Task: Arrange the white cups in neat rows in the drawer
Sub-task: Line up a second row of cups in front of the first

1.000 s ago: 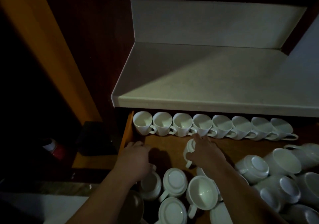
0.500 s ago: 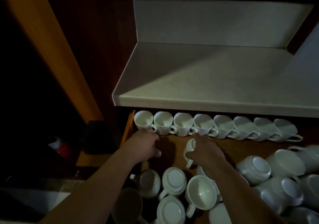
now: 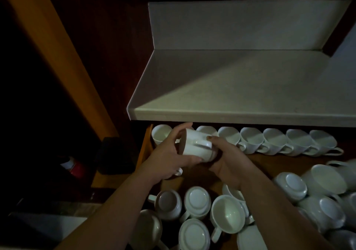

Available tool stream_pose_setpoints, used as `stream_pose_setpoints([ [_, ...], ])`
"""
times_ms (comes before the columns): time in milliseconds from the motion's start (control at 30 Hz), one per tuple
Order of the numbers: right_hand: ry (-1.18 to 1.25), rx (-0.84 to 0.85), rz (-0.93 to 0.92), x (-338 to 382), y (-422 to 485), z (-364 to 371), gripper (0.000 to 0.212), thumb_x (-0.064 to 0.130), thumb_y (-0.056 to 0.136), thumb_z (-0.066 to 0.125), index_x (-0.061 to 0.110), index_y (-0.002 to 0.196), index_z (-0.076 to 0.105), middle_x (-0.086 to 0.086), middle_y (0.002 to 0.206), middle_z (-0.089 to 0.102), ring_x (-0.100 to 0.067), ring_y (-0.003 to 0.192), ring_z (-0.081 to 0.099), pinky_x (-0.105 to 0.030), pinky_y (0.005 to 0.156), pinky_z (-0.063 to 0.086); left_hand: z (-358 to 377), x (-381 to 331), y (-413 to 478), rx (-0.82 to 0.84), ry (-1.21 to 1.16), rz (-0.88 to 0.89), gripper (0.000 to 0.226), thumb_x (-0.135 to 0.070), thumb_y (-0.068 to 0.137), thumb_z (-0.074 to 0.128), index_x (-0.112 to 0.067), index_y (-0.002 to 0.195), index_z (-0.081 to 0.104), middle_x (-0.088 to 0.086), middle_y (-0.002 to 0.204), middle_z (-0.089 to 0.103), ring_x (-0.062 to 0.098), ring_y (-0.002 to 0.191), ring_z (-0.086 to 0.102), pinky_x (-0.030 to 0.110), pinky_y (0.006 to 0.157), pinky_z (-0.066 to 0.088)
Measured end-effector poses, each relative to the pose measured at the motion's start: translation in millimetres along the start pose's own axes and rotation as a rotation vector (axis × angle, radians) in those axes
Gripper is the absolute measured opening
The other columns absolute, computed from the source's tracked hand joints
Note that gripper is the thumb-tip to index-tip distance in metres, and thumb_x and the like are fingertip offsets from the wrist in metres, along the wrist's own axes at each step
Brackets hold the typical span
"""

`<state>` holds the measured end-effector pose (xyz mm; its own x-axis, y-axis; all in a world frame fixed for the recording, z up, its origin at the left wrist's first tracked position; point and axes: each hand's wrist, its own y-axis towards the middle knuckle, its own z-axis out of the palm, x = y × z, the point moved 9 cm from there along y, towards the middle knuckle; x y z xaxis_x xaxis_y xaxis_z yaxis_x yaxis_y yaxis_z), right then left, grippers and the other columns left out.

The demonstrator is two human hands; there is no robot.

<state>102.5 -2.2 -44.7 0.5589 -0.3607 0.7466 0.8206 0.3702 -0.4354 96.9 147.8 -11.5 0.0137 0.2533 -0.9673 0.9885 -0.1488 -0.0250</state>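
drawer [image 3: 144,149]: open under the counter [image 3: 231,95]. Left wall at 9 o'clock, bare wood strip across the middle.
left hand [image 3: 167,157]: fingers and thumb wrapped round the mouth end of the held cup. Another cup's handle peeks out under the palm; can't tell if it's touched.
held cup [image 3: 196,147]: off the floor, on its side between both hands, at 11 o'clock of the drawer, in front of the back row's left end. Handle faces up.
right hand [image 3: 229,165]: clasps the base end, thumb on top beside the handle.
back row [image 3: 273,142]: along 12 o'clock, rims nearly touching, all tilted alike, handles toward 4 o'clock.
loose cups [image 3: 225,215]: jumbled from 6 round to 3 o'clock, some mouth up, some base up.
step (my read): seating the first cup of row two at 10 o'clock, against the left wall.
how: turn the mouth up, copy the row's tilt and swing the handle to 4 o'clock. Lower it with one hand under the base, just in front of the back row.
risk: ceramic on ceramic chips, and the light is dim, so set it down slowly.
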Motion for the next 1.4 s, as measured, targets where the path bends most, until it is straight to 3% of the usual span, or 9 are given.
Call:
stream_pose_setpoints([
  [167, -0.296, -0.108, -0.224, 21.6, 7.2, -17.6, 0.028, 0.024, 0.1, 0.058, 0.023, 0.124, 0.073, -0.004, 0.127, 0.073, -0.025, 0.125, 0.065, -0.046, 0.109, 0.049, -5.6, -6.9, 6.8, -0.026, 0.197, -0.029, 0.086, -0.036, 0.067, 0.095, -0.057, 0.133, 0.044, -0.025, 0.127, 0.052, -0.005, 0.104, 0.059, 0.013, 0.077, 0.051],
  [267, -0.505, -0.002, -0.298, 30.5, 0.6, -9.8, 0.048, 0.018, 0.083, 0.063, 0.032, 0.128, 0.066, 0.011, 0.128, 0.072, -0.007, 0.125, 0.062, -0.03, 0.105, 0.048, -2.0, -7.0, 10.4, 0.001, 0.436, -0.032, 0.092, -0.04, 0.068, 0.092, -0.047, 0.141, 0.037, -0.025, 0.121, 0.053, -0.009, 0.1, 0.052, 0.007, 0.077, 0.042],
  [467, -1.149, 0.007, -0.298, 14.6, -5.8, 4.3, 0.08, 0.04, 0.071, 0.084, 0.043, 0.143, 0.05, 0.015, 0.132, 0.063, 0.0, 0.117, 0.063, -0.034, 0.102, 0.054, 19.2, 3.8, 10.9, 0.083, 0.841, 0.068, 0.098, -0.053, 0.071, 0.085, -0.029, 0.15, 0.03, 0.0, 0.141, 0.051, 0.02, 0.121, 0.055, 0.038, 0.096, 0.051],
  [633, -1.301, -0.017, -0.313, 22.8, -14.4, 20.9, 0.049, 0.015, 0.076, 0.088, 0.033, 0.113, 0.062, 0.015, 0.101, 0.067, 0.0, 0.093, 0.065, -0.031, 0.088, 0.055, 32.4, 9.7, 10.0, 0.153, 0.964, 0.161, 0.104, -0.051, 0.078, 0.081, -0.029, 0.159, 0.019, 0.0, 0.152, 0.041, 0.023, 0.131, 0.049, 0.036, 0.096, 0.046],
  [733, -1.358, -0.073, -0.313, 25.8, -16.4, 25.3, 0.041, 0.02, 0.077, 0.086, 0.016, 0.115, 0.069, 0.004, 0.103, 0.072, -0.01, 0.094, 0.068, -0.038, 0.088, 0.057, 31.7, 13.6, 8.9, 0.162, 0.918, 0.162, 0.1, -0.05, 0.081, 0.079, -0.03, 0.159, 0.02, -0.002, 0.155, 0.037, 0.023, 0.127, 0.052, 0.031, 0.087, 0.045],
  [833, -1.454, -0.088, -0.302, 23.2, -11.2, 26.3, 0.032, 0.026, 0.086, 0.08, 0.016, 0.114, 0.068, 0.002, 0.106, 0.073, -0.014, 0.098, 0.068, -0.035, 0.089, 0.056, 16.1, 19.3, 5.7, 0.125, 0.933, 0.112, 0.084, -0.054, 0.084, 0.07, -0.031, 0.155, 0.029, -0.004, 0.155, 0.036, 0.022, 0.133, 0.046, 0.036, 0.098, 0.047],
  [933, -1.459, -0.136, -0.277, 15.8, -0.4, 13.3, 0.038, 0.033, 0.079, 0.085, 0.024, 0.11, 0.065, 0.01, 0.1, 0.069, -0.005, 0.091, 0.065, -0.025, 0.081, 0.053, -9.3, 38.9, 0.9, 0.071, 1.097, 0.01, 0.076, -0.051, 0.087, 0.069, -0.027, 0.152, 0.035, -0.001, 0.155, 0.036, 0.026, 0.14, 0.035, 0.04, 0.112, 0.038],
  [1167, -1.498, -0.223, -0.204, -8.3, 29.2, -5.4, 0.065, 0.063, 0.063, 0.078, 0.032, 0.117, 0.059, 0.013, 0.105, 0.068, -0.007, 0.095, 0.064, -0.028, 0.082, 0.053, -28.6, 62.7, -0.4, 0.089, 1.172, -0.091, 0.082, -0.03, 0.087, 0.073, -0.028, 0.155, 0.028, -0.001, 0.157, 0.026, 0.027, 0.132, 0.04, 0.045, 0.104, 0.048],
  [1400, -1.524, -0.177, -0.207, -16.2, 41.1, 8.4, 0.044, 0.041, 0.077, 0.082, 0.021, 0.111, 0.062, 0.008, 0.098, 0.066, -0.011, 0.089, 0.063, -0.022, 0.071, 0.048, -32.5, 70.4, 1.9, 0.007, 1.115, -0.043, 0.083, -0.022, 0.086, 0.075, -0.031, 0.154, 0.029, -0.004, 0.157, 0.028, 0.025, 0.137, 0.036, 0.041, 0.106, 0.047],
])
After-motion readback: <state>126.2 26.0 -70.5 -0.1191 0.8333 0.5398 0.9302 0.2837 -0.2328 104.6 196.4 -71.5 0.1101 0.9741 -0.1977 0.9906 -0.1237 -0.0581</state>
